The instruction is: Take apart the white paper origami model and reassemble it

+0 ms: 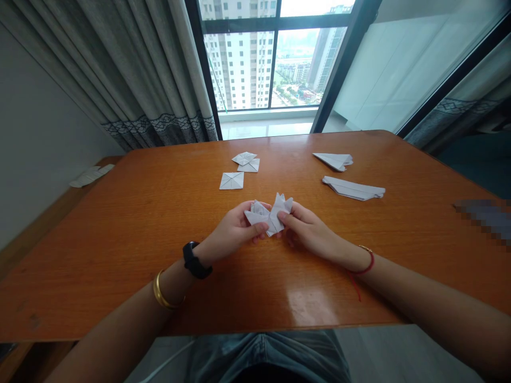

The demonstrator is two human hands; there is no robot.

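Note:
Between both hands, above the middle of the table, is a white folded-paper figure [273,217] with pointed flaps sticking up. My left hand [239,226] grips its left side, thumb in front and fingers behind. On the right side, my right hand [305,226] pinches the paper between thumb and fingers. The fingers behind the paper are partly hidden. Just beyond my left hand lies a flat folded paper square [231,181], with two more folded squares [245,158] overlapping behind it.
A folded paper plane [333,160] and a long folded paper piece [354,189] lie at the back right of the brown wooden table [120,239]. White paper [91,175] rests at the far left. A blurred dark object [485,215] is at the right edge. Behind stand a curtain and a window.

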